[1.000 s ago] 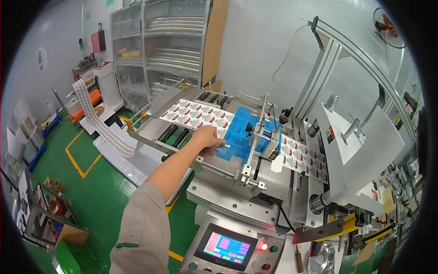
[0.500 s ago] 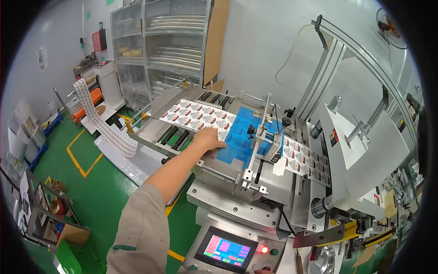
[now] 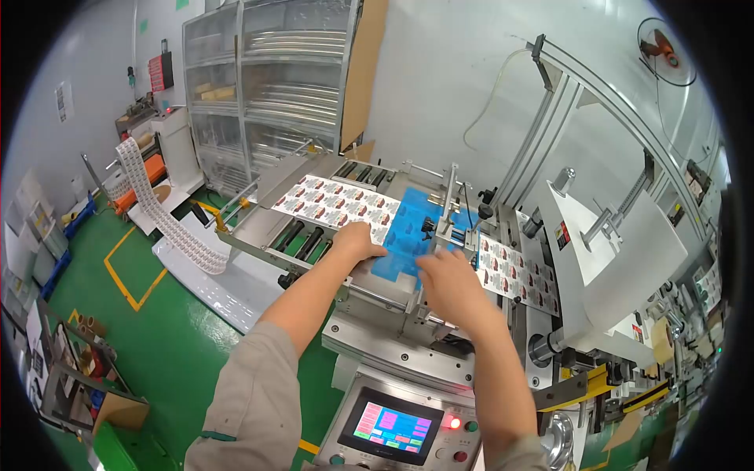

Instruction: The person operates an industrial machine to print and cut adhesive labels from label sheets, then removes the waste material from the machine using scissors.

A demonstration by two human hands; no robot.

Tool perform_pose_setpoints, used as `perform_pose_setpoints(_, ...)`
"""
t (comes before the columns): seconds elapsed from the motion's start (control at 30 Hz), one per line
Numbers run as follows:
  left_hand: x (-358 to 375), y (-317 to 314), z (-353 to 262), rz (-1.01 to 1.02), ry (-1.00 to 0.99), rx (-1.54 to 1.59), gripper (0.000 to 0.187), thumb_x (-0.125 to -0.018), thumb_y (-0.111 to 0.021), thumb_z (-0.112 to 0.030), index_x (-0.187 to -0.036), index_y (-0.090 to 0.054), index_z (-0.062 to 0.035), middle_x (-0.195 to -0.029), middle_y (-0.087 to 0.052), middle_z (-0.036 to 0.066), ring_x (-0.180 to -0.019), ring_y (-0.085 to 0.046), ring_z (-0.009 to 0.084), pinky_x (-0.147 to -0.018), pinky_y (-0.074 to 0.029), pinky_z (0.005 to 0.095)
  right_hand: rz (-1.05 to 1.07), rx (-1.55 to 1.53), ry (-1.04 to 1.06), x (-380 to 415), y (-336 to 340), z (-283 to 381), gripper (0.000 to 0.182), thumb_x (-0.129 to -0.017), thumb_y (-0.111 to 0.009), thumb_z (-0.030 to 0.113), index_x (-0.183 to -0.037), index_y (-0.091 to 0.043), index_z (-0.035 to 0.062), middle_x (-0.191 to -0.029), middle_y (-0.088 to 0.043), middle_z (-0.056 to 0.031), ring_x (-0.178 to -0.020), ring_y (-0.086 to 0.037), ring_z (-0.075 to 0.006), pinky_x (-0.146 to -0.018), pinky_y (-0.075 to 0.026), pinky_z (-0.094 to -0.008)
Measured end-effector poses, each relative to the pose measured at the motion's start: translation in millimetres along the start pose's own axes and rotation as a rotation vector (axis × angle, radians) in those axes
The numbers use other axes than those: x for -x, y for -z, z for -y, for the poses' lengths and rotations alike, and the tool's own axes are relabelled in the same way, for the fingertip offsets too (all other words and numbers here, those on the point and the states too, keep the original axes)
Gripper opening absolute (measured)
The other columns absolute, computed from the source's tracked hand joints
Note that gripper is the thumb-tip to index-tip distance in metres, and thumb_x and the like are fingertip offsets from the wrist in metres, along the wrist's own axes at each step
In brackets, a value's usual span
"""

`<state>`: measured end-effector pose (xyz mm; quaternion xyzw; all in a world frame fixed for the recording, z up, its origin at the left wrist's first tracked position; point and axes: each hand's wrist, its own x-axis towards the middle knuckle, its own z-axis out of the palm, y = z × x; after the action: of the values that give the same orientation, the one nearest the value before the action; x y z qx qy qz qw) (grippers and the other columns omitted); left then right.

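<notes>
My left hand [image 3: 357, 242] rests on the near edge of a printed label sheet [image 3: 334, 201], beside a blue plate [image 3: 402, 235] on the machine bed. Its thumb is stretched out to the right; the other fingers are partly hidden behind the hand. Over the near right part of the blue plate is my right hand [image 3: 452, 286], close to the metal crossbar assembly [image 3: 449, 224]. Its fingers are bent and slightly apart, with nothing visible in them. More of the printed labels [image 3: 518, 275] lie to the right of the crossbar.
A control panel with a lit touchscreen [image 3: 397, 424] and a red lamp [image 3: 455, 423] faces me below. A long label strip [image 3: 169, 216] hangs at the left from a roll stand. Behind stands a wrapped shelf rack [image 3: 267, 86]; a white machine housing [image 3: 628, 259] rises on the right.
My right hand has come up from beside the control panel to the blue plate. My left hand has stayed at the label sheet. The view has shifted slightly.
</notes>
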<state>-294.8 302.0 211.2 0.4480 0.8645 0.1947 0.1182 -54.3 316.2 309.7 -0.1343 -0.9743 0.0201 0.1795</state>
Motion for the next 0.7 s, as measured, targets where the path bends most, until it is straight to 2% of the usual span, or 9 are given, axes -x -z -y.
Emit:
perform_pose_setpoints(0.03, -0.7, -2.5, 0.7, -0.034, -0.009, -0.018, 0.062, -0.057, -0.077, -0.049, -0.096, -0.063, -0.0026, -0.097, -0.065, 0.014, -0.092, -0.063, 0.0282, -0.078, -0.051, 0.0376, 0.2, 0.018, -0.068, -24.2, -7.8, -7.1, 0.02, -0.079, -0.053, 0.007, -0.095, -0.061, 0.0021, -0.096, -0.058, -0.0164, -0.092, -0.052, -0.0342, -0.083, -0.043, -0.0393)
perform_pose_setpoints(0.07, -0.8, -3.0, 1.4, -0.025, -0.003, -0.005, 0.063, -0.057, -0.077, -0.05, -0.096, -0.063, -0.0025, -0.097, -0.065, 0.015, -0.092, -0.063, 0.0284, -0.077, -0.051, 0.0379, 0.444, 0.082, -0.081, -48.5, -12.2, -12.1, 0.027, -0.089, -0.045, 0.014, -0.109, -0.061, 0.0092, -0.103, -0.057, -0.0158, -0.101, -0.051, -0.0348, -0.086, -0.044, -0.0422)
perform_pose_setpoints(0.17, -4.4, -3.1, 3.2, -0.001, 0.014, -0.004, 0.065, -0.056, -0.078, -0.051, -0.095, -0.063, -0.0014, -0.097, -0.065, 0.016, -0.093, -0.063, 0.0294, -0.078, -0.051, 0.0389, 0.706, 0.053, -0.068, -81.4, -40.2, -21.9, 0.037, -0.085, -0.044, 0.008, -0.119, -0.057, 0.0106, -0.113, -0.053, -0.0162, -0.105, -0.051, -0.034, -0.087, -0.044, -0.0406)
perform_pose_setpoints(0.27, -5.6, -3.5, 4.2, -0.01, -0.02, -0.011, 0.066, -0.056, -0.078, -0.051, -0.095, -0.063, 0.0006, -0.099, -0.064, 0.018, -0.094, -0.062, 0.0305, -0.079, -0.051, 0.0398, 0.849, 0.084, -0.062, -96.5, -71.2, -36.0, 0.055, -0.074, -0.044, 0.001, -0.127, -0.05, 0.0119, -0.121, -0.048, -0.016, -0.108, -0.05, -0.0351, -0.089, -0.042, -0.0406)
perform_pose_setpoints(0.4, -13.3, -10.0, 12.1, 0.009, -0.028, 0.04, 0.06, -0.058, -0.078, -0.045, -0.096, -0.064, -0.0014, -0.1, -0.064, 0.017, -0.094, -0.062, 0.031, -0.08, -0.05, 0.0397, 0.803, 0.043, -0.086, -97.3, -79.7, -37.4, 0.062, -0.071, -0.044, -0.001, -0.131, -0.044, 0.0123, -0.125, -0.046, -0.0152, -0.109, -0.049, -0.0357, -0.09, -0.042, -0.0399)
perform_pose_setpoints(0.47, -18.0, -19.4, 18.1, -0.124, -0.113, 0.027, 0.049, -0.059, -0.074, -0.05, -0.064, -0.067, -0.0014, -0.066, -0.065, 0.014, -0.07, -0.064, 0.0283, -0.074, -0.05, 0.0375, 0.796, -0.004, -0.122, -96.2, -76.5, -36.4, 0.062, -0.071, -0.045, -0.002, -0.131, -0.044, 0.0116, -0.126, -0.044, -0.0146, -0.11, -0.049, -0.0352, -0.09, -0.042, -0.0402)
perform_pose_setpoints(0.5, -16.4, -20.1, 18.2, -0.154, -0.118, 0.056, 0.044, -0.06, -0.074, -0.046, -0.058, -0.067, -0.0023, -0.067, -0.065, 0.014, -0.07, -0.064, 0.0285, -0.074, -0.05, 0.0375, 0.788, 0.014, -0.112, -96.3, -75.2, -34.1, 0.062, -0.071, -0.046, -0.003, -0.131, -0.043, 0.0121, -0.126, -0.043, -0.0136, -0.11, -0.049, -0.0345, -0.089, -0.043, -0.0402)
perform_pose_setpoints(0.6, -15.5, -22.0, 19.4, -0.238, -0.156, 0.129, 0.033, -0.061, -0.07, -0.033, -0.057, -0.065, -0.0011, -0.064, -0.063, 0.015, -0.067, -0.064, 0.0284, -0.069, -0.05, 0.0368, 0.785, 0.07, -0.09, -96.2, -84.4, -36.8, 0.066, -0.071, -0.044, -0.004, -0.134, -0.039, 0.014, -0.126, -0.042, -0.0133, -0.11, -0.049, -0.0336, -0.088, -0.044, -0.0395)
perform_pose_setpoints(0.7, -18.2, -19.1, 22.0, -0.139, -0.17, 0.121, 0.03, -0.062, -0.068, -0.029, -0.059, -0.064, 0.0001, -0.061, -0.063, 0.015, -0.063, -0.063, 0.0282, -0.066, -0.05, 0.0357, 0.768, 0.107, -0.095, -93.7, -82.9, -33.7, 0.066, -0.071, -0.044, -0.005, -0.134, -0.038, 0.013, -0.126, -0.042, -0.0142, -0.11, -0.049, -0.0335, -0.089, -0.044, -0.0397)
